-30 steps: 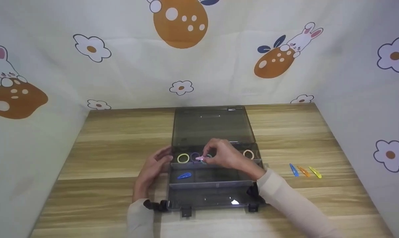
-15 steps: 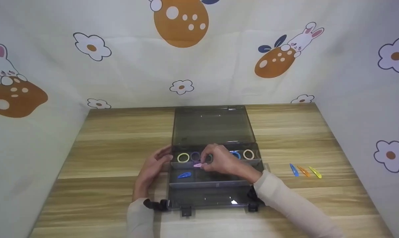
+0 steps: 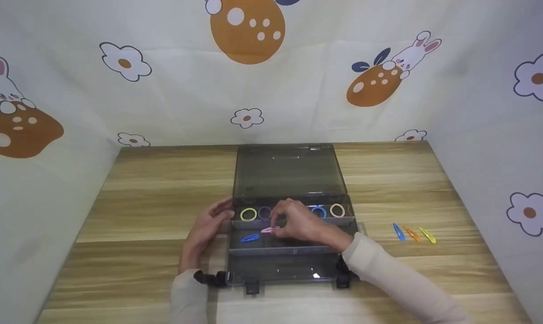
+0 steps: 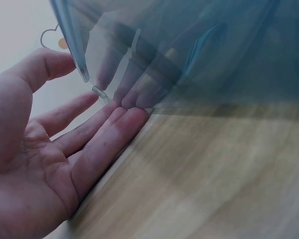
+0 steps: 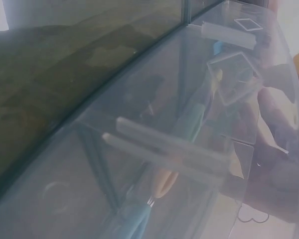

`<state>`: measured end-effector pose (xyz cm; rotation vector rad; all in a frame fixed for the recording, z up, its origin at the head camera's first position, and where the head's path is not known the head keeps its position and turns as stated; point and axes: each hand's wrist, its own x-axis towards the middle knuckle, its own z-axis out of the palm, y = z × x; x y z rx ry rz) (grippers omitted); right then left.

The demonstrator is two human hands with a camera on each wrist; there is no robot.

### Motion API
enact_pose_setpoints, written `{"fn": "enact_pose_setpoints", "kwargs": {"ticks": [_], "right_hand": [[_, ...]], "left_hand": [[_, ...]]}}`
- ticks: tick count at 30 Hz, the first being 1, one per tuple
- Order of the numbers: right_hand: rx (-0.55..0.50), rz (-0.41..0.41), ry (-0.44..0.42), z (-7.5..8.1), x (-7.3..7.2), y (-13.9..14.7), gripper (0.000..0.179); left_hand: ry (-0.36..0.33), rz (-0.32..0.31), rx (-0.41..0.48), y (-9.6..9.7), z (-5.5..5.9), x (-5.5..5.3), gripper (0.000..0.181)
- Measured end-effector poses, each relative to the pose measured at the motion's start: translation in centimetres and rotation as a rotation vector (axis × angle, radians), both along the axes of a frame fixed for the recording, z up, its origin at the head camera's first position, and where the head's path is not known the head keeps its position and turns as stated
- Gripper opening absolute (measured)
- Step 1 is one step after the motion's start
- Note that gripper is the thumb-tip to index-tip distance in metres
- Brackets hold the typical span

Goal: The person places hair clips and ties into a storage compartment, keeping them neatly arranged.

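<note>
Right hand (image 3: 300, 220): grip pinching the pink clip (image 3: 268, 230) between thumb and fingertips. The pink clip is held over the middle compartment of the dark translucent box (image 3: 294, 265), its free end pointing left; whether it touches the compartment floor cannot be told. The right wrist view, taken through the box wall, is too blurred to settle the point.

Just left of the pink clip, and apart from it, a blue clip (image 3: 250, 238) lies in the same compartment.

Left hand (image 3: 208, 227): grip spread, fingers extended, placed at the outside of the box's left wall. The left wrist view shows the fingertips against the clear wall and the thumb raised at its edge.

Rear compartment, left to right: a yellow-green ring (image 3: 248, 214), a purple ring (image 3: 264, 213) partly behind the right hand, a blue ring (image 3: 319, 212) and a peach ring (image 3: 337, 210). The lid (image 3: 290, 173) is laid back on the far side. Two latches (image 3: 252, 287) project from the near edge.

On the wood-grain bench (image 3: 163, 189), well right of the box, three clips lie side by side: a second blue clip (image 3: 398, 231), an orange clip (image 3: 412, 233) and a yellow clip (image 3: 427, 235). Behind stands a pale cloth (image 3: 181, 99) printed with rabbits and flowers.
</note>
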<state>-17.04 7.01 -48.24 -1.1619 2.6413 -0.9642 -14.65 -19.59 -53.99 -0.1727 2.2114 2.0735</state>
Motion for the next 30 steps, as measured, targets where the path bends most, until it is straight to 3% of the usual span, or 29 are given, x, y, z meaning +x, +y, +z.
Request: {"fn": "enact_pose_setpoints", "kwargs": {"ticks": [5, 10, 15, 30], "right_hand": [[-0.02, 0.02, 0.093, -0.17, 0.25, 0.04, 0.008], [0.085, 0.027, 0.173, -0.16, 0.65, 0.09, 0.008], [0.161, 0.031, 0.188, -0.43, 0.92, -0.1, 0.006], [0.164, 0.007, 0.271, -1.02, 0.96, -0.42, 0.006]], "left_hand": [[0.0, -0.005, 0.001, -0.1, -0.26, -0.08, 0.05], [-0.003, -0.01, 0.006, -0.15, -0.22, -0.14, 0.05], [-0.011, -0.005, 0.003, -0.15, -0.12, -0.17, 0.05], [-0.019, -0.003, -0.002, -0.05, -0.02, -0.07, 0.051]]}}
